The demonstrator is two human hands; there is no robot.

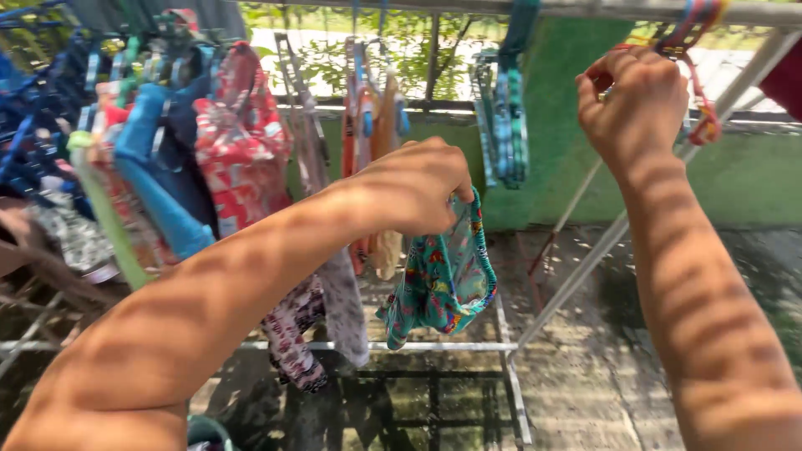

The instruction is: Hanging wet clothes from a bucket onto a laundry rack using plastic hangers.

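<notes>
Left hand [418, 188] was closed around small teal printed cloth garment [443, 280], garment hanging below fist, in front of grey metal drying rack [576, 284]. Right hand [631, 104] was raised at top rail, fingers pinched on multicoloured clothes peg [697, 33]. Red patterned garment [242, 146] hung at left.
</notes>
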